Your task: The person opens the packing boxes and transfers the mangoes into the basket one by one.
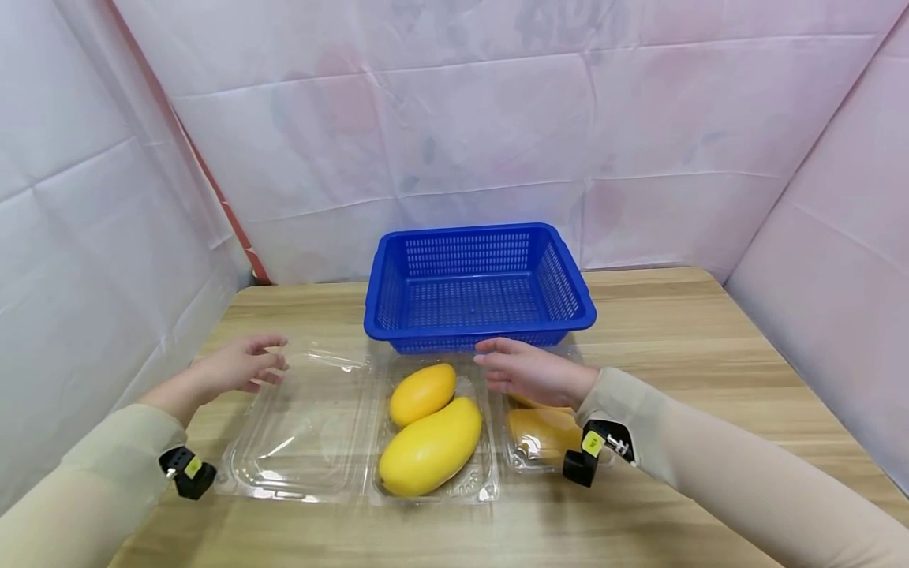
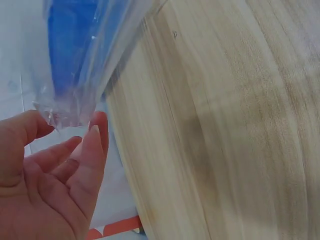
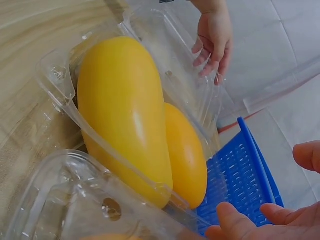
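Observation:
An open clear plastic clamshell box lies on the table. Its lid (image 1: 305, 442) spreads to the left, and its base (image 1: 490, 481) carries a large yellow mango-shaped fruit (image 1: 431, 448) and a smaller one (image 1: 422, 394). My left hand (image 1: 237, 367) is at the lid's far left corner, thumb and fingers spread on either side of the plastic edge (image 2: 67, 112) in the left wrist view. My right hand (image 1: 529, 369) hovers with extended fingers over a second clear box (image 1: 525, 465), partly covering it. Yellow fruit (image 1: 543, 432) shows inside that box.
A blue perforated basket (image 1: 479, 327) stands behind the boxes, with no contents showing. Wooden tabletop (image 1: 710, 410) extends to the right. Pale cloth walls (image 1: 483, 142) enclose the back and sides.

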`<state>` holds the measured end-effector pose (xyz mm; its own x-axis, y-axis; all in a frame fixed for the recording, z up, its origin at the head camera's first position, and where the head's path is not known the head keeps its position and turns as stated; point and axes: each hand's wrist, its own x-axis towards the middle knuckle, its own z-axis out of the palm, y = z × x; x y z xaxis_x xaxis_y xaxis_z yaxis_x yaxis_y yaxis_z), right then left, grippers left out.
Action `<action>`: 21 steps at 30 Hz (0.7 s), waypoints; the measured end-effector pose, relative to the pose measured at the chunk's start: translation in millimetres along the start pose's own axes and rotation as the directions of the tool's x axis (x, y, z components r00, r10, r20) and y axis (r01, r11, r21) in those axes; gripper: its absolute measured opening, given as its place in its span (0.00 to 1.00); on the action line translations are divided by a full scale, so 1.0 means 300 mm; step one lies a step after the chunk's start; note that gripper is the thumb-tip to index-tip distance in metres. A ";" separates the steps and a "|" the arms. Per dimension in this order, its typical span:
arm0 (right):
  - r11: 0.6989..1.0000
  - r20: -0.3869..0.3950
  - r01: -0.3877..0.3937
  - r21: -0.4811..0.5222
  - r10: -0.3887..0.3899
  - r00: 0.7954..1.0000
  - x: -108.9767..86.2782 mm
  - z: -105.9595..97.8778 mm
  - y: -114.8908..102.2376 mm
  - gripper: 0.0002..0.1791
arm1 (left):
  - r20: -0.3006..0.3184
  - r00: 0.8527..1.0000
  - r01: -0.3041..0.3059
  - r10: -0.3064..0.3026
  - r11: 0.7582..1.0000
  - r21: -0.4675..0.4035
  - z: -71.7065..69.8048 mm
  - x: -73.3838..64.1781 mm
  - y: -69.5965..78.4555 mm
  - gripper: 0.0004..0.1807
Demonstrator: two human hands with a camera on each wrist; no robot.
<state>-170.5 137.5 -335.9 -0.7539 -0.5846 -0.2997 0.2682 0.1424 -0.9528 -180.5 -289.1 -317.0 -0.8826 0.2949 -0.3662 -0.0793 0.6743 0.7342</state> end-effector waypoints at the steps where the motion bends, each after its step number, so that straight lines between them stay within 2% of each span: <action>1: 1.000 0.002 0.001 0.002 -0.001 1.000 0.002 -0.001 0.000 0.33 | -0.002 1.000 0.003 -0.003 1.000 0.005 0.001 0.000 -0.002 0.32; 8: 1.000 0.007 -0.007 0.016 0.007 1.000 0.006 -0.002 -0.003 0.33 | -0.019 1.000 0.014 -0.013 0.999 0.049 0.009 0.008 -0.020 0.32; 21: 0.999 -0.006 -0.018 -0.033 0.018 1.000 0.008 0.009 -0.001 0.33 | -0.035 0.999 0.043 -0.040 0.995 0.095 0.028 0.042 -0.066 0.30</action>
<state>-170.9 133.9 -336.3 -0.7530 -0.5769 -0.3166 0.2619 0.1787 -0.9484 -186.3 -293.1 -340.8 -0.8944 0.2437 -0.3751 -0.0733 0.7474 0.6604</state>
